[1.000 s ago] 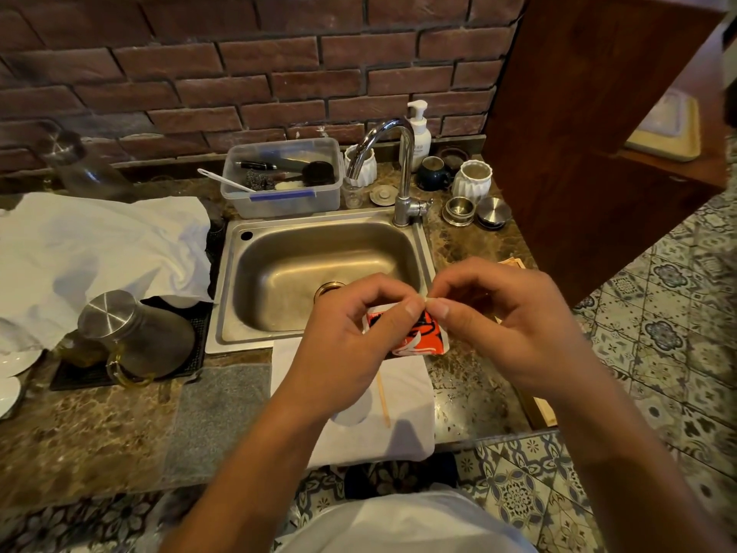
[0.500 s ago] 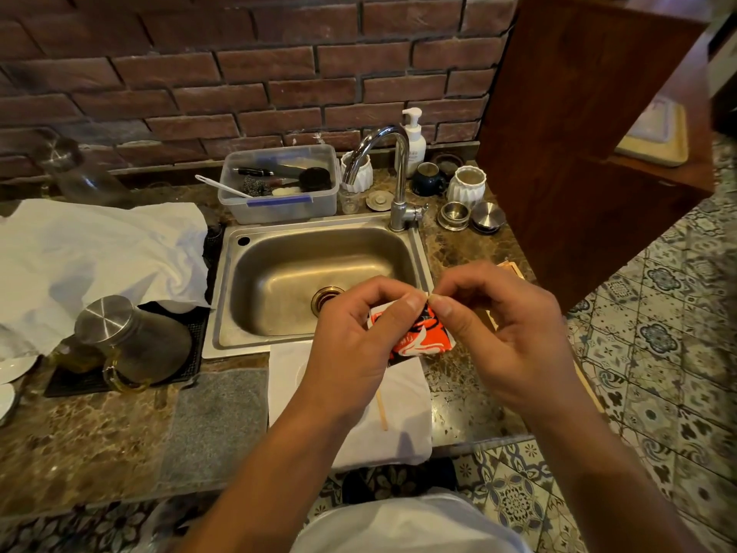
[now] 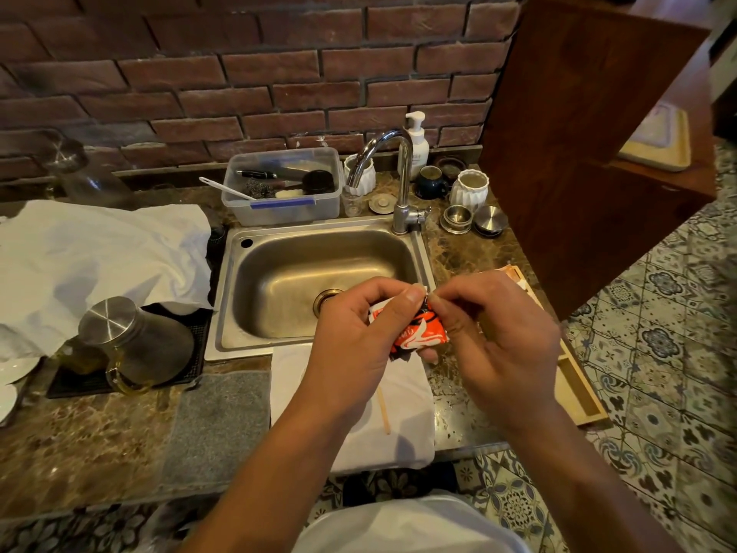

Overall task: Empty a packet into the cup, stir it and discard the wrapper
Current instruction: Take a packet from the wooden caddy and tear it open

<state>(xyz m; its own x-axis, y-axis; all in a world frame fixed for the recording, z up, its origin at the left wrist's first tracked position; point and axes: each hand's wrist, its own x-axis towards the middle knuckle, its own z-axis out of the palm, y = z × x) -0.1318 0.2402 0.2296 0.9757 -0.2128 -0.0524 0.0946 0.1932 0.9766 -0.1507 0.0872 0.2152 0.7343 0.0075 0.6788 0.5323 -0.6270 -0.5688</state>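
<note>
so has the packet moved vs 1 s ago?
Barely. The packet remains over the sink's front right corner, pinched by the left hand and the right hand; its top looks more twisted.

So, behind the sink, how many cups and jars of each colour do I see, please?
White ribbed ceramic jars: 2, left of the tap and at the right
Dark blue ceramic cup: 1
Small clear glass cup: 1
Total: 4

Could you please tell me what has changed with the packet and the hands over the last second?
The right hand now pinches lower on the orange packet, which looks more crumpled and tilted. The left hand keeps pinching its top edge. The wooden stirrer has not moved.
</note>
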